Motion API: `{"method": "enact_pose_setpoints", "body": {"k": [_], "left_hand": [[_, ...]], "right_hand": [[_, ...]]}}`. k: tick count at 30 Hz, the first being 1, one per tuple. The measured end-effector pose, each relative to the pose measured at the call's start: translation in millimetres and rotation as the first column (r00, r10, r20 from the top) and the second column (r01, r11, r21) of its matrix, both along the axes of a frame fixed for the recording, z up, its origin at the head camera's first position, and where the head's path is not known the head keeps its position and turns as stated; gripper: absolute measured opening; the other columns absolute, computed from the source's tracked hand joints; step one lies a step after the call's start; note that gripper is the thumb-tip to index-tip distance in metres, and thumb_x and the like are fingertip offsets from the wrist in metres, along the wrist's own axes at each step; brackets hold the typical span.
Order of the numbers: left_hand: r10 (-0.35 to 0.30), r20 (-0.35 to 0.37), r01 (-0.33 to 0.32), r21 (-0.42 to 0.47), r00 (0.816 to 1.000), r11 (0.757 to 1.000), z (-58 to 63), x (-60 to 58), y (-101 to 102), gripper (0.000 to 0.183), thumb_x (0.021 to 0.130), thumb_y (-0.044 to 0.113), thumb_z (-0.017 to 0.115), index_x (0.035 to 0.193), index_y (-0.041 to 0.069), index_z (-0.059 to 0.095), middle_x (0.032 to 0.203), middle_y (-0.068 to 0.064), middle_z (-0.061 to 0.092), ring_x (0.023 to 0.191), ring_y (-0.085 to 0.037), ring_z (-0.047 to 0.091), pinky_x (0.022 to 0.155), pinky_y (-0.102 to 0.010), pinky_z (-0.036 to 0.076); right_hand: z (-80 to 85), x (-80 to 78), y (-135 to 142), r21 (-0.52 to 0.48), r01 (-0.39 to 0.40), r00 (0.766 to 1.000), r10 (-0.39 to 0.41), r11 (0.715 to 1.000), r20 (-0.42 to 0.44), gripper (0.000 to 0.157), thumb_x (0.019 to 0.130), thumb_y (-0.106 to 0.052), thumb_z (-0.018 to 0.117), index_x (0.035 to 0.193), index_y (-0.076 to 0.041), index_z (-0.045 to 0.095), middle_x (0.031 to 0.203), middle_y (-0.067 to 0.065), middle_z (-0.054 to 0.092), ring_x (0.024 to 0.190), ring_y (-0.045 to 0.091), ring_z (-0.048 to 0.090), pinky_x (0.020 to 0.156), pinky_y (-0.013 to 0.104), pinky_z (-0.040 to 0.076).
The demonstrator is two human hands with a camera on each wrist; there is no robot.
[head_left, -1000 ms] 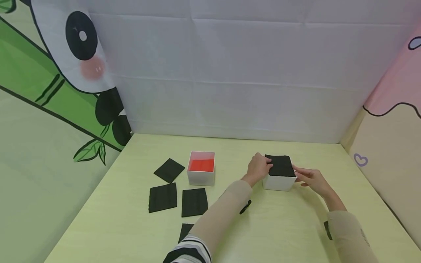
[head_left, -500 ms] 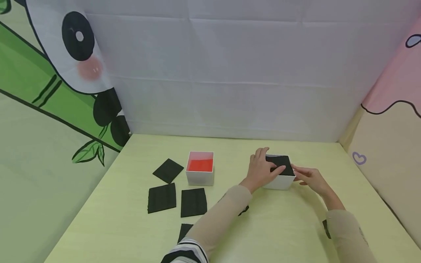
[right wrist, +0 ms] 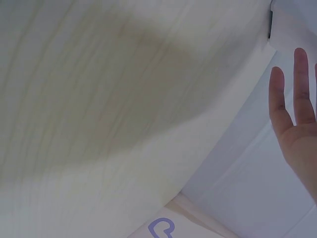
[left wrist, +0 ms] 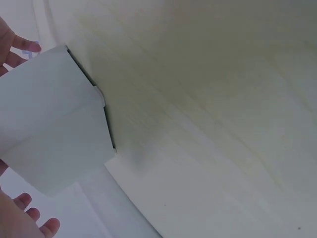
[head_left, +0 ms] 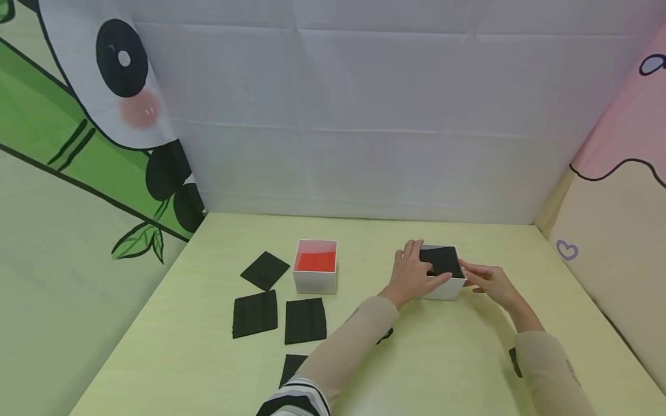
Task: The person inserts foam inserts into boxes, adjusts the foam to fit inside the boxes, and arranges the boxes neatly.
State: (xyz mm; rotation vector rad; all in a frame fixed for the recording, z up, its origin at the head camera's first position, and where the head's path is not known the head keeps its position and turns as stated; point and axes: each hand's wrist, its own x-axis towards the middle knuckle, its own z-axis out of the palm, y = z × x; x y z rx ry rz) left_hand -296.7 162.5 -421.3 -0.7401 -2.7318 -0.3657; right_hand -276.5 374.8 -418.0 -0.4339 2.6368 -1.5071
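Note:
In the head view, a white box [head_left: 441, 289] stands at the right with a black cloth square [head_left: 441, 260] lying in its mouth, just below the rim. My left hand [head_left: 413, 274] is over the box's left side, fingers spread at the cloth's left edge and thumb stretched along the front rim. My right hand [head_left: 491, 285] rests against the right wall with fairly straight fingers [right wrist: 301, 94]. From the left wrist view, the box's outer walls [left wrist: 59, 134] show, with left fingertips [left wrist: 49, 227] below. The inside of the box under the cloth is hidden.
A second white box [head_left: 315, 282] with a red layer [head_left: 316, 262] inside stands left of centre. Several black squares lie on the pale yellow table [head_left: 447, 358], including one [head_left: 265, 270] turned on its corner. One [head_left: 292, 368] is partly behind the left sleeve. A white sheet hangs behind.
My left hand has shifted from gripping the cloth's left edge to lying spread over the box. The cloth has sunk from on top of the rim into the box. My right hand stays.

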Motion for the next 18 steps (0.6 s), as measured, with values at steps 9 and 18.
{"method": "enact_pose_setpoints", "body": {"k": [9,18], "left_hand": [[-0.011,0.116,0.029,-0.159,0.993,0.987,12.3,-5.2,14.2,0.067,0.074,0.078,0.026,0.127,0.041,0.047,0.149,-0.009,0.000,0.133,-0.027,-0.010,0.102,-0.052,0.008],[0.033,0.169,-0.002,-0.181,0.985,0.983,4.4,-7.6,21.8,0.068,0.070,0.082,0.027,0.121,0.045,0.051,0.149,-0.003,-0.004,0.133,-0.026,-0.012,0.101,-0.053,0.004]], "right_hand": [[3.5,0.2,-0.8,0.000,-0.017,1.000,0.017,1.000,0.002,0.043,0.094,-0.015,0.046,0.127,0.011,0.038,0.112,0.033,0.051,0.079,0.007,0.061,0.070,0.044,0.048],[1.0,0.5,0.9,-0.006,-0.003,1.000,0.003,1.000,-0.003,0.043,0.093,-0.015,0.048,0.124,0.013,0.038,0.114,0.035,0.048,0.077,0.003,0.059,0.067,0.037,0.049]]}}
